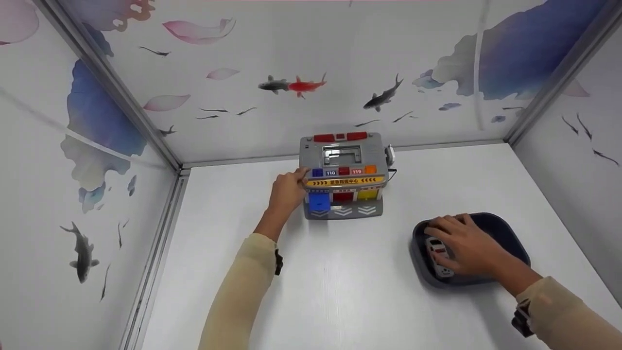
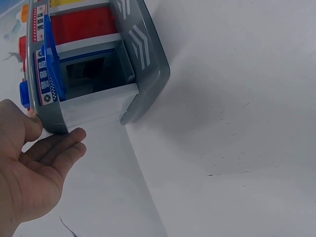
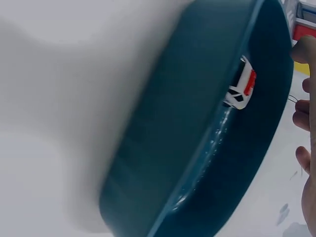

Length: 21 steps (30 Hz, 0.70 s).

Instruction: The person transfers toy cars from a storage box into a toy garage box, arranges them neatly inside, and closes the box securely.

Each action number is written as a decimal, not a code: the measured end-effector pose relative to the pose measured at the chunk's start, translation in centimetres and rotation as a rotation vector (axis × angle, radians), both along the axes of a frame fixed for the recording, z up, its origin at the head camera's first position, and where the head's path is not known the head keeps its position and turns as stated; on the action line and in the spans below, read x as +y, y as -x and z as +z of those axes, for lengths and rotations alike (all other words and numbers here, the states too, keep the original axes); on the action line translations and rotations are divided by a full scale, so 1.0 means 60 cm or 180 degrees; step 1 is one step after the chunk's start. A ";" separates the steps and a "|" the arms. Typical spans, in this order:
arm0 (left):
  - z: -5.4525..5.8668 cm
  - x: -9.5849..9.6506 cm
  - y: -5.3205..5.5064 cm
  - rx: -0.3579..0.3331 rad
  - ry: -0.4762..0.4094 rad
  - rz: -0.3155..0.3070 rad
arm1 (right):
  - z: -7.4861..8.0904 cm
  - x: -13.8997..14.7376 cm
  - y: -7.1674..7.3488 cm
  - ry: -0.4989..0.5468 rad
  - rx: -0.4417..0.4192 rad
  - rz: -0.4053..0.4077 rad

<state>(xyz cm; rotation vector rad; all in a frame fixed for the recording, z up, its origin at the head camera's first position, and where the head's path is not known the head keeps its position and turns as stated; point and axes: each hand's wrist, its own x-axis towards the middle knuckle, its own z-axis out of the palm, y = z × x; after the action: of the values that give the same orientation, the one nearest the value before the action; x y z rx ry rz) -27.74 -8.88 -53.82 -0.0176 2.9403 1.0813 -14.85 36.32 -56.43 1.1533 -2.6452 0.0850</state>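
A grey toy emergency-station garage (image 1: 343, 160) stands against the back wall. Its blue door (image 2: 54, 59) is raised over a hollow bay, while the red door (image 2: 84, 24) beside it is down. My left hand (image 1: 287, 192) pinches the left corner of its roof, thumb on top and fingers beneath. At the right, my right hand (image 1: 466, 245) hovers over a dark blue-grey bin (image 1: 505, 233), its fingers loosely bent. A small white toy car (image 1: 440, 257) with red and black markings lies inside the bin. In the right wrist view the fingers are apart from the car.
White walls printed with fish and petals enclose the white table (image 1: 335, 291) at the back and sides. A small white part (image 1: 390, 154) and a thin black cord (image 1: 392, 173) stick out from the garage's right side.
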 end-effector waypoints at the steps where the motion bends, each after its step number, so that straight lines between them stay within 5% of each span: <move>1: 0.000 0.000 -0.001 0.0002 0.0002 -0.0007 | -0.001 0.001 -0.003 -0.0023 -0.0067 -0.0019; 12: 0.002 -0.002 -0.002 0.0060 0.0091 -0.0043 | -0.011 0.017 -0.019 -0.0138 -0.0491 0.0006; 21: 0.002 0.001 -0.003 0.0049 0.0082 -0.0035 | -0.014 0.026 -0.024 -0.0437 -0.1123 -0.0338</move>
<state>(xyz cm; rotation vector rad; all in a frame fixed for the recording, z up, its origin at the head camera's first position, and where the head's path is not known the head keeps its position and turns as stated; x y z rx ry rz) -27.55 -8.82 -53.68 0.0066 2.9642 1.0469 -13.40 37.91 -57.27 1.1248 -3.0606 0.0963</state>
